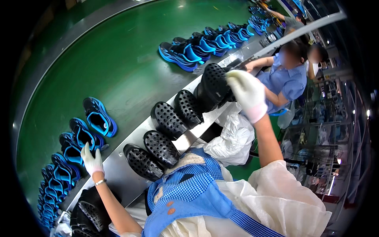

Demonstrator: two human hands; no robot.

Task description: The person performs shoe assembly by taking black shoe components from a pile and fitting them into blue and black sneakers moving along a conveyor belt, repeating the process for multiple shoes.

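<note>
My left hand (pixel 92 160), in a white glove, has its fingers spread beside a black-and-blue sneaker (pixel 83 134) in the left row. Whether the fingertips touch the shoe I cannot tell. On the right, my right hand (pixel 248 94), also gloved in white, is raised at the edge of a stack of black shoe-shaped pieces full of round holes (pixel 213 85). Its fingers are bent and smeared by motion, so a grip does not show. More of these perforated black pieces (pixel 169 118) lie in a row along the metal ledge in front of me.
Sneakers line the green conveyor belt (pixel 130 63) at left and in a far row (pixel 181 55). A metal ledge (pixel 122 158) borders it. More black pieces (pixel 90 213) sit at lower left. A co-worker in a blue shirt (pixel 284 79) is at right; white crumpled material (pixel 233 138) hangs nearby.
</note>
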